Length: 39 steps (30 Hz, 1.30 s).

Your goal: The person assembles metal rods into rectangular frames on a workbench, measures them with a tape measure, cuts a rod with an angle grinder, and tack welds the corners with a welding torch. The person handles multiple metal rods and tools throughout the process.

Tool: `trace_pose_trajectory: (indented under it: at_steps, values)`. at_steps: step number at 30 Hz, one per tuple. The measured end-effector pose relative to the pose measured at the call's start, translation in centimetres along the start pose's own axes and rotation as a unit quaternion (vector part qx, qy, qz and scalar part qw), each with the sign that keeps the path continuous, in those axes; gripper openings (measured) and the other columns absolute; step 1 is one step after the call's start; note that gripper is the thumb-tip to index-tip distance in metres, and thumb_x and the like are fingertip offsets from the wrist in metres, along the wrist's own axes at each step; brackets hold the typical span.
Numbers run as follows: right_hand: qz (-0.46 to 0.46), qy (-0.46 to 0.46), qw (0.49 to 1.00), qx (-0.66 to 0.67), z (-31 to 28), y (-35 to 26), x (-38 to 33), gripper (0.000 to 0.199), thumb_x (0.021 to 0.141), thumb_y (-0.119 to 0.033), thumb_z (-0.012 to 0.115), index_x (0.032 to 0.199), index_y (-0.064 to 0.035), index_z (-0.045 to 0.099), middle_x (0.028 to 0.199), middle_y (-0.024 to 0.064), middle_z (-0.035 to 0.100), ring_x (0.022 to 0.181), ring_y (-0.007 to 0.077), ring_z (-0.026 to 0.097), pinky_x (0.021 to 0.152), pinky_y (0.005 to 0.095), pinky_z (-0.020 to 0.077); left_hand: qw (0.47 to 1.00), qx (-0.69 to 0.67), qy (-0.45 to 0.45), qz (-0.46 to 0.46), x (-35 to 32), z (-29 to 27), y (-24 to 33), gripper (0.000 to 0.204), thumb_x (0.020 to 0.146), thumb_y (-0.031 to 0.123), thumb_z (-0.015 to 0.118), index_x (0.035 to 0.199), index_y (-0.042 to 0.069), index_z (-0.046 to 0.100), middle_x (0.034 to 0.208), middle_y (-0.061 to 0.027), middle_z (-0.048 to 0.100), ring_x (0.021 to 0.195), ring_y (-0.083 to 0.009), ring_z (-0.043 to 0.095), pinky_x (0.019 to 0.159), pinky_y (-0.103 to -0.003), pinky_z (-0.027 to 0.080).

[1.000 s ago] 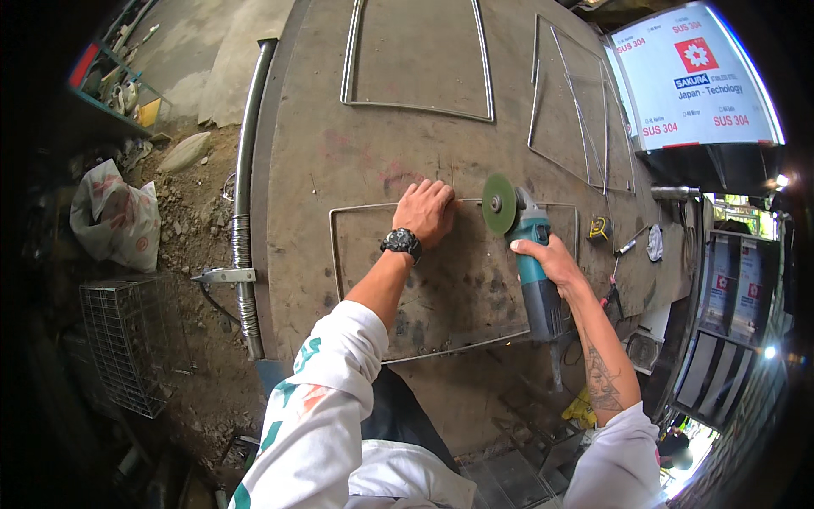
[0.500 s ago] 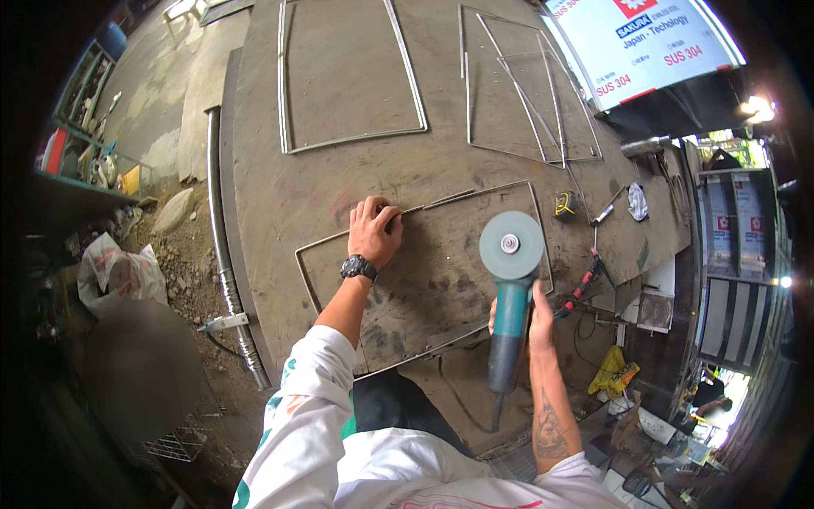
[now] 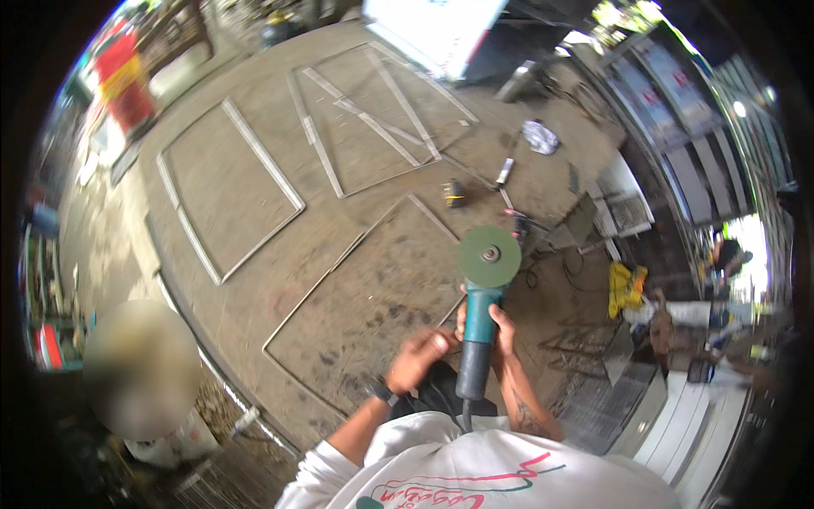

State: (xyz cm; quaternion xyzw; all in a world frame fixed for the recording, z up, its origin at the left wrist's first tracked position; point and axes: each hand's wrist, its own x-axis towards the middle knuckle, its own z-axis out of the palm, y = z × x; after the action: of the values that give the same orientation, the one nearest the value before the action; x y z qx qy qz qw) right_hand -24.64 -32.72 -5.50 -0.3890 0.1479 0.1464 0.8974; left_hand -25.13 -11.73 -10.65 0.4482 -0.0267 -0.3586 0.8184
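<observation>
Gripping a teal-and-black angle grinder point(image 3: 481, 321), the right hand point(image 3: 502, 332) in the head view has its thumb on one side of the body and its fingertips on the other, clamped firmly around it. Grinder is near the person's torso, over the near edge of the table point(image 3: 237, 312), held with its green disc point(image 3: 490, 256) end away from the person and the black end toward them; cord point(image 3: 467, 416) hangs from the black end. Disc face shows, hub in the middle. Left hand point(image 3: 419, 360), dark watch point(image 3: 381, 390) on its wrist, sits just beside the grinder on its left, fingers loosely curled; motion blur here, so cannot tell whether it touches or holds anything. Thin metal rod frame point(image 3: 329, 271) lies flat on the table, ahead and left of both hands, one corner pointing away from the person. Second metal frame point(image 3: 264, 154) lies farther off to the left; crossed metal bars point(image 3: 403, 103) lie to the right of that. Yellow-and-black tape measure point(image 3: 454, 193) sits near the rod frame's far corner, white crumpled bundle point(image 3: 540, 137) beyond it. Yellow bag point(image 3: 626, 288) is off to the right, past the table.
</observation>
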Motion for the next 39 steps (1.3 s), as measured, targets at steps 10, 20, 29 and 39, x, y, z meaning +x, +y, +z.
trace_pose_trajectory:
  at_steps: [10,20,29,39]
  values:
    - [-0.056,0.210,0.863,-0.456,-2.6,-9.8,3.1,0.067,0.071,-0.032,0.093,0.121,0.0013,0.063,0.099,0.0120,0.072,0.085,0.0211,0.071,0.077,0.0357,0.0577,0.948,0.283,0.147,0.012,9.2,14.0,0.4,0.104,0.077,0.039,0.090,0.147,-0.009,0.030,0.120,-0.0296,0.065,0.110,-0.0365,0.069,0.094,-0.045,0.055]
    - [-0.085,0.184,0.791,-0.578,-22.6,-29.0,16.4,0.043,0.063,-0.023,0.083,0.099,-0.0035,0.067,0.086,0.0070,0.069,0.077,0.0199,0.065,0.074,0.0368,0.0530,0.715,0.521,0.461,0.073,16.6,-14.6,6.0,0.024,0.094,0.013,0.072,0.117,0.005,0.075,0.101,-0.0123,0.078,0.091,-0.0253,0.074,0.083,-0.037,0.058]
    - [-0.006,0.270,0.736,-0.621,-36.6,-33.7,26.7,0.060,0.057,-0.035,0.084,0.106,-0.0029,0.070,0.101,0.0162,0.070,0.091,0.0321,0.068,0.083,0.0441,0.0534,0.709,0.609,0.355,-0.031,15.9,-20.8,8.8,0.025,0.087,0.021,0.079,0.104,0.004,0.076,0.099,-0.0121,0.072,0.085,-0.0264,0.071,0.080,-0.039,0.057]
    - [-0.079,0.287,0.653,-0.696,-39.5,-31.3,26.4,0.091,0.075,-0.046,0.086,0.140,0.0067,0.053,0.135,0.0242,0.055,0.124,0.0415,0.057,0.106,0.0497,0.0480,0.599,0.725,0.337,-0.042,16.7,-19.0,9.2,0.016,0.093,0.025,0.071,0.098,0.011,0.077,0.095,-0.0080,0.073,0.088,-0.0274,0.071,0.079,-0.042,0.056]
